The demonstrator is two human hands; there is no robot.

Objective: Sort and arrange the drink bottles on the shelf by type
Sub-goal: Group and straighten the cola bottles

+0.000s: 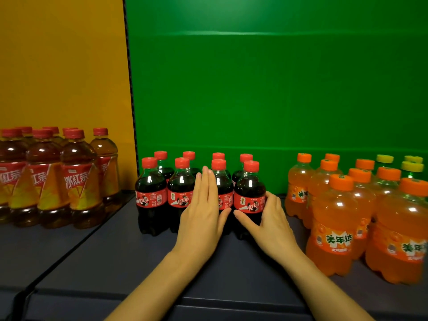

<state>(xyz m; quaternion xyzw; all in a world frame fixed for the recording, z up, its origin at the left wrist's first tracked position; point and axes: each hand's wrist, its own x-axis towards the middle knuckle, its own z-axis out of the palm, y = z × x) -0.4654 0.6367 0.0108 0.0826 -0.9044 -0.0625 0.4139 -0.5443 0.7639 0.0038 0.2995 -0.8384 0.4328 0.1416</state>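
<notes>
Eight red-capped cola bottles point(180, 191) stand in two rows of four on the dark shelf point(115, 251). The left hand point(203, 212) lies flat with straight fingers against the front of this group, between its second and third front bottles. The right hand point(268, 218) wraps the rightmost front cola bottle point(249, 193), thumb across its lower front. Left of the cola stand taller iced tea bottles point(76, 179); right of it, orange soda bottles point(333, 216), with yellow-capped bottles point(412, 167) behind those. Behind the cola rises a green panel point(254, 89).
</notes>
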